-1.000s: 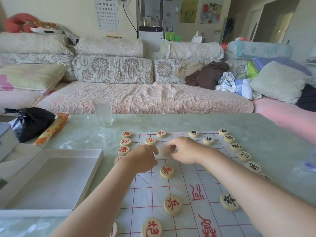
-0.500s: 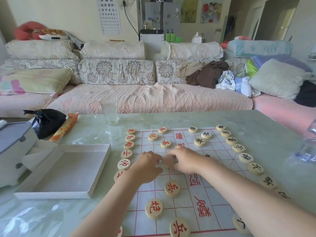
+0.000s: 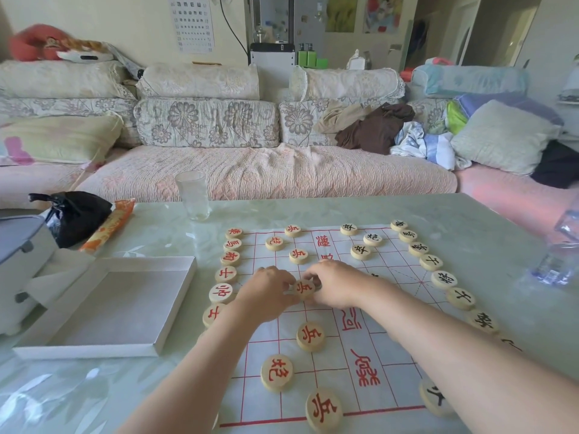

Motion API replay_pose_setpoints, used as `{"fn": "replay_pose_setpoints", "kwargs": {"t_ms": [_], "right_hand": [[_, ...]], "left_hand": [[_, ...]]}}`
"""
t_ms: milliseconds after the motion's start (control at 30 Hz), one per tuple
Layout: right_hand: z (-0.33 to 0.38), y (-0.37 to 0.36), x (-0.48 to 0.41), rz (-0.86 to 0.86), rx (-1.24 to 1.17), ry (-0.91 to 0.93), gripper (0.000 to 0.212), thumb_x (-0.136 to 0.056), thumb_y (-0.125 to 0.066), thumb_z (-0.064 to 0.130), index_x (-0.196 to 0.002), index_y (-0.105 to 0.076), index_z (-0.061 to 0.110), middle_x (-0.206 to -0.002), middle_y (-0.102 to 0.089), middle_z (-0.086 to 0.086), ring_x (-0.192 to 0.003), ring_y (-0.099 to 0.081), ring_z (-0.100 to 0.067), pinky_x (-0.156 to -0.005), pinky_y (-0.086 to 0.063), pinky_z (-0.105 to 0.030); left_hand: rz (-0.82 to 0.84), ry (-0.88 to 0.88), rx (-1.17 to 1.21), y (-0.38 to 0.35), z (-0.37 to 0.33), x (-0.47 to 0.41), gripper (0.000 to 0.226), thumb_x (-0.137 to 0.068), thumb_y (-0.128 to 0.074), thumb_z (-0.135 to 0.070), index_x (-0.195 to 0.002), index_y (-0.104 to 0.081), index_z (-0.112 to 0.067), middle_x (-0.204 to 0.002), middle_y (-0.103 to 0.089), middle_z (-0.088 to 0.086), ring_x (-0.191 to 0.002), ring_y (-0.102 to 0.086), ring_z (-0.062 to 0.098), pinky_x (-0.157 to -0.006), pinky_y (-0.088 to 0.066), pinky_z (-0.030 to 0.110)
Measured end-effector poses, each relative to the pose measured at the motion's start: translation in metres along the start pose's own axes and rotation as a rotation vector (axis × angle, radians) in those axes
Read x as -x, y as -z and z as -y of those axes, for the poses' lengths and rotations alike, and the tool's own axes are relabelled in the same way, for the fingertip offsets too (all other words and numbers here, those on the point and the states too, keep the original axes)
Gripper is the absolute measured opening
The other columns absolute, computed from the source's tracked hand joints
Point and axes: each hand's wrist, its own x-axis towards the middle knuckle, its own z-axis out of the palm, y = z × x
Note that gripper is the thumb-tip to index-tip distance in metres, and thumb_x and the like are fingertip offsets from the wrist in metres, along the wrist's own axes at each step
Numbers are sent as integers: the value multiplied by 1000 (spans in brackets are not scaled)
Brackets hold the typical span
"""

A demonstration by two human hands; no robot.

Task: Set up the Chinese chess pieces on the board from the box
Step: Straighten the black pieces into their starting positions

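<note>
Both hands meet mid-board (image 3: 329, 364): left hand (image 3: 269, 292) and right hand (image 3: 338, 286) together pinching one red piece (image 3: 304, 288) from either side. Empty box (image 3: 109, 305) lies left on the worktop (image 3: 470, 220).

**Pieces lining both edges of the board**

A white sheet board (image 3: 341, 355) with a red grid is lying flat. Round wooden pieces are sitting face up: red-marked ones (image 3: 228, 275) lining its left edge, black-marked ones (image 3: 443, 280) its right. The shallow white box (image 3: 106, 305) is lying open just left, nothing inside.
</note>
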Motion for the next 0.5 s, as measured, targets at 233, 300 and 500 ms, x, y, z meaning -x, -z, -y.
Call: {"fn": "replay_pose_setpoints", "kwargs": {"t_ms": [233, 300, 500], "right_hand": [[0, 6, 7, -19, -3, -25, 63, -87, -66, 44, -144, -46, 28, -135, -49, 3, -122, -50, -17, -98, -41, -30], [1, 8, 14, -61, -37, -21, 60, -87, -65, 46, -142, -47, 29, -128, -49, 4, -116, -52, -16, -98, -43, -31], [-2, 14, 52, -138, -158, -17, 42, -89, -67, 45, -128, -57, 33, -113, -57, 11, -106, -56, -11, -94, -46, -30]], "left_hand": [[-4, -8, -15, 6, -1, 7, 49, -84, -68, -35, -130, -55, -23, -115, -59, -6, -104, -52, 14, -85, -45, 27], [-23, -21, -16, 9, -2, 15, 47, -84, -67, -32, -129, -55, -23, -112, -59, -7, -96, -50, 11, -79, -42, 24], [-74, -72, -57, 18, -20, 50, 35, -87, -63, -34, -121, -57, -26, -102, -55, -10, -91, -50, 11, -79, -46, 27]]}}
